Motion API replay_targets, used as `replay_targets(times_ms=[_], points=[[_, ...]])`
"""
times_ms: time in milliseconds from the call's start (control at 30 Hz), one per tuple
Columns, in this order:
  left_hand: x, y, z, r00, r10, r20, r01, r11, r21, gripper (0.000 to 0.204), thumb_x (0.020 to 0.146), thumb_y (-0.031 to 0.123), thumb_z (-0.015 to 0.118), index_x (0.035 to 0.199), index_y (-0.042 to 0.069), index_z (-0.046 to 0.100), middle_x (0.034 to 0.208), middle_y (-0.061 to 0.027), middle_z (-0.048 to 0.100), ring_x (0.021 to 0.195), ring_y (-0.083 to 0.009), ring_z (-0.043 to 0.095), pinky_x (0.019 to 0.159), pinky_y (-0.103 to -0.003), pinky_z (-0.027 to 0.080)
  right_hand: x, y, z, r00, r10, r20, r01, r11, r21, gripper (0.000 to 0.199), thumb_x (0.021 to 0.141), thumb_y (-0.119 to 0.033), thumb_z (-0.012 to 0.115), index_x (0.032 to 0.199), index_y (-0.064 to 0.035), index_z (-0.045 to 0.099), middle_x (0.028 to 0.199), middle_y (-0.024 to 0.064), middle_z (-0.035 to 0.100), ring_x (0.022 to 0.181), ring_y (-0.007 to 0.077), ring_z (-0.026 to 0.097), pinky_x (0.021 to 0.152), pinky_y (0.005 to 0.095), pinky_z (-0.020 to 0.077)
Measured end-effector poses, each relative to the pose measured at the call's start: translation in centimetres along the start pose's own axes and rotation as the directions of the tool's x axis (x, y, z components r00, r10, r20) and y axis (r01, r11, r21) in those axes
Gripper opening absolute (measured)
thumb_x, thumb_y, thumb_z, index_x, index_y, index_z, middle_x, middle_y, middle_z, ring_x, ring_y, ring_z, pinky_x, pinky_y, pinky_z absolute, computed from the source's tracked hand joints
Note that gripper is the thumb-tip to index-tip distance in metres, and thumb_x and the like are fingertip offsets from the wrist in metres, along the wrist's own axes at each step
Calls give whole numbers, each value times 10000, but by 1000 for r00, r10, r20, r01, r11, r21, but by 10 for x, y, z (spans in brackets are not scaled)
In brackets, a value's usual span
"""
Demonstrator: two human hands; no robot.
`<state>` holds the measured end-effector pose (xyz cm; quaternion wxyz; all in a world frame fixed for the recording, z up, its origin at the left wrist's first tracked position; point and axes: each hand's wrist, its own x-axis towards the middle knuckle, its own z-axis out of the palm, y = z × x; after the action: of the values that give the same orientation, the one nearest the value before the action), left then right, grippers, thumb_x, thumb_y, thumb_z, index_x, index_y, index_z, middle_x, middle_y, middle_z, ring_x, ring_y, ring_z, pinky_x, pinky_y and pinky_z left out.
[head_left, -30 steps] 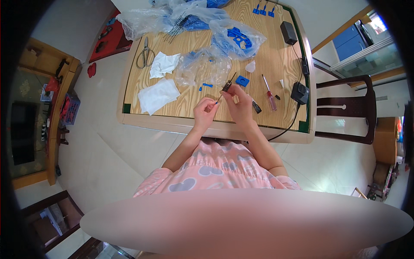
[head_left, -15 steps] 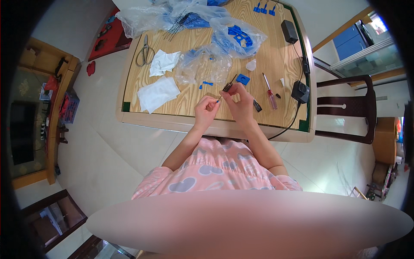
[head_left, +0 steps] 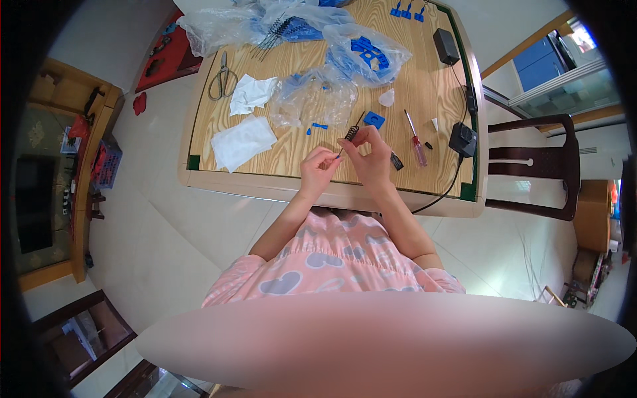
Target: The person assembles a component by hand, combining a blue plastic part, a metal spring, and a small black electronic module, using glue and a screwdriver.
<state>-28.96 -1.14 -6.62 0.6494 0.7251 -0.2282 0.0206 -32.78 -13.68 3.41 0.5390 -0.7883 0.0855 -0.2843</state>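
Observation:
Between the fingertips of my right hand [head_left: 373, 158] is a black wire coil spring [head_left: 352, 132], tilted, one straight end pointing away from me and the other toward my left hand. My left hand [head_left: 316, 171] pinches a small blue piece [head_left: 338, 156] at the spring's near end. Whether the wire sits inside that piece is too small to tell. Just beyond my hands lie more small blue plastic parts [head_left: 320, 126] and a blue block with a hole [head_left: 374, 120]. Partly hidden by my right hand is a small black object [head_left: 397, 161].
A screwdriver [head_left: 417, 138] and a black adapter [head_left: 462, 140] lie on the right. Scissors [head_left: 223, 78] and white tissues [head_left: 243, 144] are at left. Clear plastic bags [head_left: 315, 99], more black springs [head_left: 273, 38] and blue parts [head_left: 369, 54] lie farther back on the wooden table [head_left: 292, 159].
My left hand has shifted slightly to the right with the blue piece, closer to my right hand. The right hand and its spring have barely moved.

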Motion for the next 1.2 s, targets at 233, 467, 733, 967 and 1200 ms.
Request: replay_targets(times_ms=[233, 467, 733, 967, 1200], points=[[-1, -3, 0, 999, -32, 11, 32, 999, -2, 97, 778, -2, 755, 822, 0, 669, 830, -19, 611, 662, -52, 517, 554, -192, 392, 1, 0, 0, 999, -39, 10, 39, 999, -11, 213, 784, -79, 760, 831, 2, 569, 744, 64, 610, 688, 138, 588, 667, 279, 484], [-1, -7, 0, 1000, 0, 25, 0, 1000, 2, 89, 786, 1, 745, 814, -2, 661, 831, -21, 608, 675, -56, 518, 569, -200, 402, 0, -3, -3, 999, 22, 47, -21, 999, -30, 215, 786, -78, 757, 826, -8, 558, 725, 51, 599, 672, 129, 571, 647, 280, 474], [0, -9, 1, 1000, 17, 9, -17, 1000, -6, 94, 787, -2, 745, 816, -3, 656, 840, -22, 600, 680, -63, 522, 577, -201, 408, 0, 1, -2, 1000, -13, 5, 13, 1000, 8, 201, 802, -55, 739, 826, 2, 547, 732, 38, 576, 704, 111, 536, 680, 265, 460], [0, -5, 0, 999, -33, 22, 34, 999, -21, 84, 788, -4, 741, 824, -1, 665, 829, -20, 591, 675, -61, 520, 566, -194, 403, 2, 2, -5, 1000, -8, -6, 8, 1000, 1, 188, 808, -53, 733, 840, 1, 555, 730, 32, 571, 702, 114, 541, 680, 260, 461], [3, 5, -2, 999, 10, 35, -13, 996, 83, 80, 792, -20, 727, 854, 11, 685, 783, -13, 566, 660, -59, 509, 556, -194, 389, 25, 0, -12, 1000, 17, -24, -18, 999, -48, 197, 814, -97, 736, 869, 14, 584, 761, 66, 641, 707, 131, 601, 662, 277, 481]])
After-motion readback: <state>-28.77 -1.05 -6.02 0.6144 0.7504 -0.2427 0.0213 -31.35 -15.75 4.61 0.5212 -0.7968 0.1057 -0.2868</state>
